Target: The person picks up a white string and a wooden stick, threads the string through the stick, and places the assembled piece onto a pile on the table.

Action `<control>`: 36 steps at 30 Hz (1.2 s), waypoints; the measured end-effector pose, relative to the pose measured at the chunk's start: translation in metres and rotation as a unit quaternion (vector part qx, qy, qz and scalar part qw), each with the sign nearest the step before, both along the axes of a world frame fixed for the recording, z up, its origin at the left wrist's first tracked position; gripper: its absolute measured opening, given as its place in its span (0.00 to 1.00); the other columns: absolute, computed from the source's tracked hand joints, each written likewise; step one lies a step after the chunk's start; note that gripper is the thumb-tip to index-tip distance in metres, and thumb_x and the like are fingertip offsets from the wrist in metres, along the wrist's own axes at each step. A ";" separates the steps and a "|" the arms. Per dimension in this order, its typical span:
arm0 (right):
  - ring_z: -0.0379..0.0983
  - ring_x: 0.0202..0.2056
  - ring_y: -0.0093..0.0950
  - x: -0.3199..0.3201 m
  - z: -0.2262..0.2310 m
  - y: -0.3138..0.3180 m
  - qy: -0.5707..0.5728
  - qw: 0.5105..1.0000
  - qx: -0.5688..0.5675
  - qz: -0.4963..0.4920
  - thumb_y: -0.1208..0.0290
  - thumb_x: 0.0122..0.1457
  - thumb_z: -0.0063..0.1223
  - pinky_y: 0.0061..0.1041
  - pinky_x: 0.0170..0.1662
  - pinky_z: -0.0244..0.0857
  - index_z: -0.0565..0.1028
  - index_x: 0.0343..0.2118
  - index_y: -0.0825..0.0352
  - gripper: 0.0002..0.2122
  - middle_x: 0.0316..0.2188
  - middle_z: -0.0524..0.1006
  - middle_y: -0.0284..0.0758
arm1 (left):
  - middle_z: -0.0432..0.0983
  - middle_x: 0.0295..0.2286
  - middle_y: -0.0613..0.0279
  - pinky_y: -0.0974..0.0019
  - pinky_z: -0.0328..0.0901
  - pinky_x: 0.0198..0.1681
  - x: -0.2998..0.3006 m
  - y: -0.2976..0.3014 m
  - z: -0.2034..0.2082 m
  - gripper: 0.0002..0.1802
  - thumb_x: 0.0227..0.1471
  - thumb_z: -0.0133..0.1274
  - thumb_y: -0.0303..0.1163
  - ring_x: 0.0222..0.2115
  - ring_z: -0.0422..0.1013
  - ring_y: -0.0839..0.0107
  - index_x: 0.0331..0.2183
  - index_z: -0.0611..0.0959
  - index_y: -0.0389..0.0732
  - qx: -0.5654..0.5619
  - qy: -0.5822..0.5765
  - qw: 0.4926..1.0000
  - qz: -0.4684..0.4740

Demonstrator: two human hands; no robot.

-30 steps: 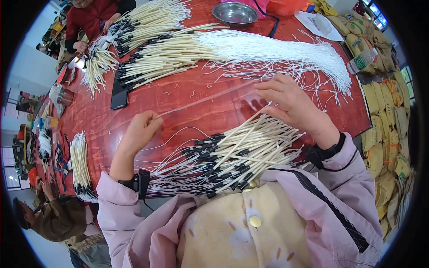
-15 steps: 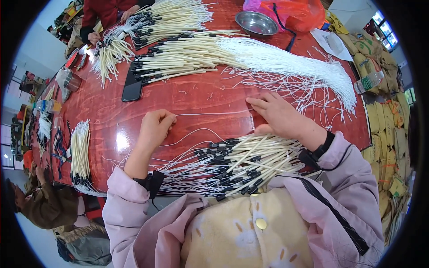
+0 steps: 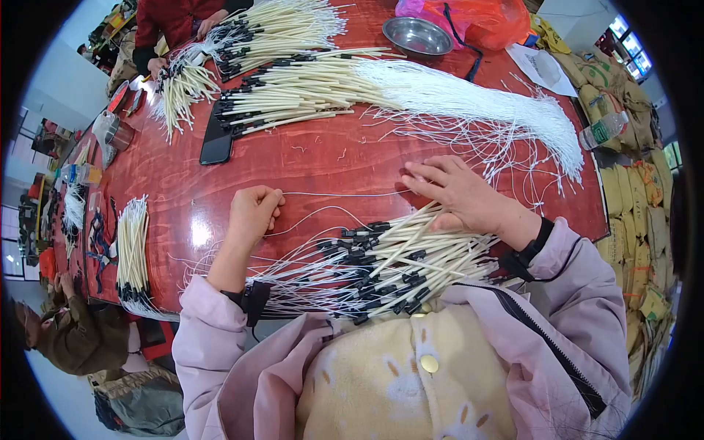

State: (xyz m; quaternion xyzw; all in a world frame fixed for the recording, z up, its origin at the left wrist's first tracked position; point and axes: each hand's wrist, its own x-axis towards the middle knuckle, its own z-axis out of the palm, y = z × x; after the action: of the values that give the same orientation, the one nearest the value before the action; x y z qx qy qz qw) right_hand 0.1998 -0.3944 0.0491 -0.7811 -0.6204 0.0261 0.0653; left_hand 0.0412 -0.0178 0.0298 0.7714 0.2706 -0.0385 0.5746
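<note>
A thin white string (image 3: 337,194) stretches nearly straight across the red table. My left hand (image 3: 254,213) pinches its left end between thumb and forefinger, the other fingers curled. At the string's right end, my right hand (image 3: 469,194) hovers with its fingers spread, the fingertips close to the string. Under that hand and near my body lies a pile of cream-coloured sticks (image 3: 418,253) with black ends. White strings (image 3: 304,275) trail from the black ends to the left, beneath my left forearm. One looser string curves between my hands.
Behind my hands lies a large bundle of similar sticks (image 3: 293,92) with long white strings (image 3: 484,99). A black phone (image 3: 216,143), a metal bowl (image 3: 418,37) and a smaller stick bundle (image 3: 133,253) are on the table. Another person's hand (image 3: 156,66) works at the far left.
My right hand has lifted its fingers apart and shifted slightly right, over the stick pile. My left hand has moved a little left and down, still pinching the string.
</note>
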 end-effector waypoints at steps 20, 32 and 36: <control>0.60 0.62 0.48 -0.005 0.005 -0.008 0.029 0.999 -0.025 -0.026 0.32 0.57 0.43 0.47 0.66 0.51 0.69 0.60 0.75 0.45 0.63 0.67 0.46 | 0.78 0.18 0.51 0.59 0.70 0.28 -0.002 0.002 -0.006 0.12 0.47 0.62 0.33 0.22 0.77 0.62 0.22 0.83 0.33 0.333 -0.009 0.942 -0.028; 0.59 0.62 0.49 -0.006 0.002 -0.011 0.045 0.998 -0.021 -0.044 0.32 0.57 0.43 0.47 0.65 0.51 0.69 0.59 0.77 0.45 0.63 0.66 0.47 | 0.81 0.27 0.45 0.50 0.73 0.39 0.020 0.019 0.033 0.13 0.46 0.62 0.37 0.33 0.79 0.49 0.24 0.84 0.36 0.393 0.098 0.892 -0.201; 0.59 0.62 0.50 -0.007 0.001 -0.011 0.053 0.997 -0.023 -0.043 0.32 0.57 0.43 0.48 0.65 0.52 0.69 0.59 0.77 0.45 0.63 0.66 0.47 | 0.80 0.34 0.49 0.49 0.73 0.41 0.068 0.006 0.035 0.17 0.49 0.63 0.41 0.39 0.78 0.51 0.34 0.83 0.37 0.505 -0.045 0.841 -0.190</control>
State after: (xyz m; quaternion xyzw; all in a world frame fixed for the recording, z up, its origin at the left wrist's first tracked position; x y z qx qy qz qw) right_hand 0.1932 -0.4050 0.0503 -0.8059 -0.5811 0.0795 0.0810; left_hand 0.1092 -0.0119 0.0647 0.9919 0.0745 0.0296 0.0987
